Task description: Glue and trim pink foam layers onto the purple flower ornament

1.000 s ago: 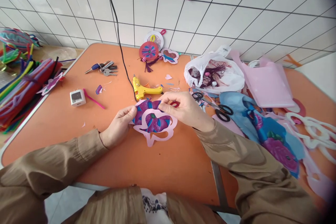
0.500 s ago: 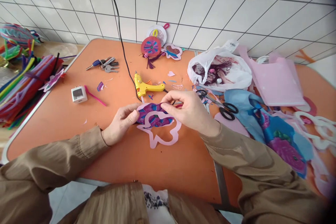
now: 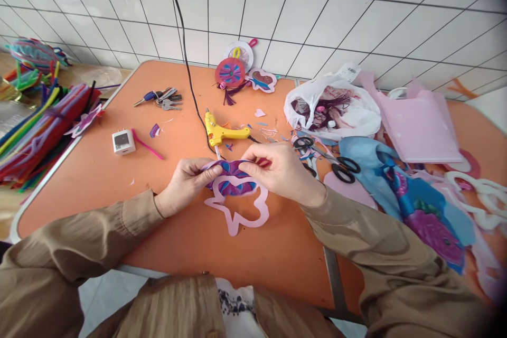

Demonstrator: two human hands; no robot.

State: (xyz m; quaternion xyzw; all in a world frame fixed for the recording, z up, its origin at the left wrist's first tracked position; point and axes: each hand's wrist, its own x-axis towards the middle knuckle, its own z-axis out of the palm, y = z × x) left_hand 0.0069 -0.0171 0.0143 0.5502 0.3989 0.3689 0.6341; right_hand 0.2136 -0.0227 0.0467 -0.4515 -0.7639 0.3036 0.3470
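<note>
My left hand (image 3: 182, 184) and my right hand (image 3: 279, 171) both pinch a purple patterned paper piece (image 3: 231, 185) just above the orange table (image 3: 166, 232). A pale pink flower-shaped outline frame (image 3: 237, 210) lies over it and hangs toward me. The left fingers grip the piece's left edge, the right fingers its upper right edge. Right behind my hands lies a yellow glue gun (image 3: 222, 132) with a black cord (image 3: 180, 31) running up the tiled wall.
Black scissors (image 3: 336, 161), a white plastic bag (image 3: 331, 109), pink sheets (image 3: 420, 125) and blue-purple patterned paper (image 3: 400, 195) crowd the right. Keys (image 3: 160, 99), a white charger (image 3: 122, 141) and pipe cleaners (image 3: 35, 132) lie on the left. Finished ornaments (image 3: 237, 71) stand by the wall.
The purple piece has tipped flatter and slid up behind the pink frame, so more of the frame's opening now shows bare table. Both hands have kept their grip.
</note>
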